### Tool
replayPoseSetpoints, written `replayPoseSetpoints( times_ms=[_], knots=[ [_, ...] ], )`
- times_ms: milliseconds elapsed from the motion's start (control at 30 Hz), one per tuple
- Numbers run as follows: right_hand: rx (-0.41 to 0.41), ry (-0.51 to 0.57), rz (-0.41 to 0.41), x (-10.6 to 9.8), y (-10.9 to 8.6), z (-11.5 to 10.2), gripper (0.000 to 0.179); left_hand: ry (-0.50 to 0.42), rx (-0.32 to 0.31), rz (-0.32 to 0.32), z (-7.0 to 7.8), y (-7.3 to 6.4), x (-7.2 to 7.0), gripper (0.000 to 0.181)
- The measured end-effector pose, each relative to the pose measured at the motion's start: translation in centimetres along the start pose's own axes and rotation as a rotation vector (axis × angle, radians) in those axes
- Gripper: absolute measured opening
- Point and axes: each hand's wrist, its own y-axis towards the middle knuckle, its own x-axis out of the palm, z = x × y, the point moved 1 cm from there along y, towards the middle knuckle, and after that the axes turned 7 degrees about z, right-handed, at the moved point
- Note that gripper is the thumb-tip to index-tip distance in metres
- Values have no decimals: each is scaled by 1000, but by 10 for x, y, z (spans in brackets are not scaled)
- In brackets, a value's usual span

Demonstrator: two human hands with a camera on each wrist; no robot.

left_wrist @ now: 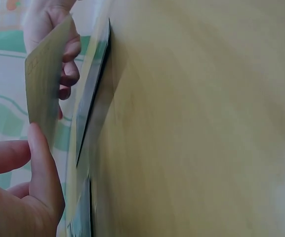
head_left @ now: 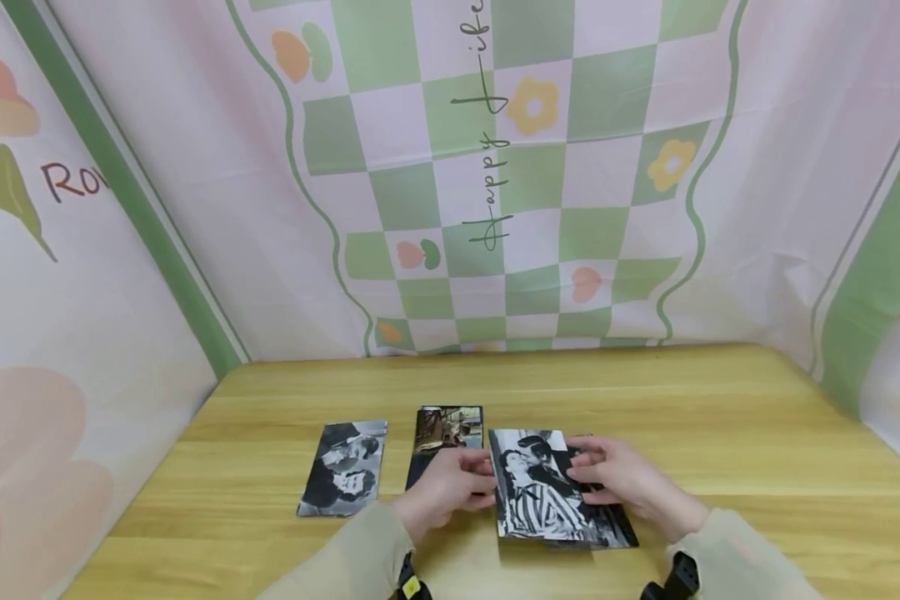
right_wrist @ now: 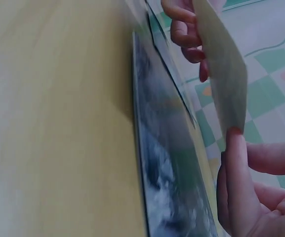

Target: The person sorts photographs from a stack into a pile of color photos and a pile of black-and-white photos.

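Observation:
A black-and-white photo card (head_left: pixel 536 492) of an embracing couple is held above the table between both hands. My left hand (head_left: pixel 450 487) pinches its left edge, and my right hand (head_left: pixel 630 479) grips the right side. In the left wrist view, the pale back of the photo card (left_wrist: pixel 46 79) shows, with the left thumb at its edge. Under the held card lies another dark photo card (head_left: pixel 617 527), mostly covered. A colour photo card (head_left: pixel 448 429) lies beside the left hand, partly hidden by it. Farther left is a black-and-white photo card (head_left: pixel 342 471) showing two faces.
The wooden table (head_left: pixel 255 442) runs back to a fabric backdrop (head_left: pixel 465 192) with green checks and flowers. Fabric panels (head_left: pixel 120 275) also stand at both sides. A dark wrist camera (head_left: pixel 675 577) sits at the right sleeve.

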Motion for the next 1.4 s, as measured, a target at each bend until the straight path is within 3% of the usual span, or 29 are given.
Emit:
replayPoseSetpoints(
  times_ms=[400,700,1100,1300,1400],
  knots=[
    [-25,48,7,24,7,-15,57,22,21,20,-3,0,-27,51],
    [-36,56,3,53,17,-28,55,41,-24,3,1,-6,-59,53],
    [-32,113,49,92,24,-39,55,164,-17,65,-3,-10,-96,54],
    [-37,145,36,109,25,-44,57,201,-24,65,0,-16,-113,55],
    [-55,148,22,119,26,-47,57,223,-22,100,2,-21,-122,53]
  ],
)
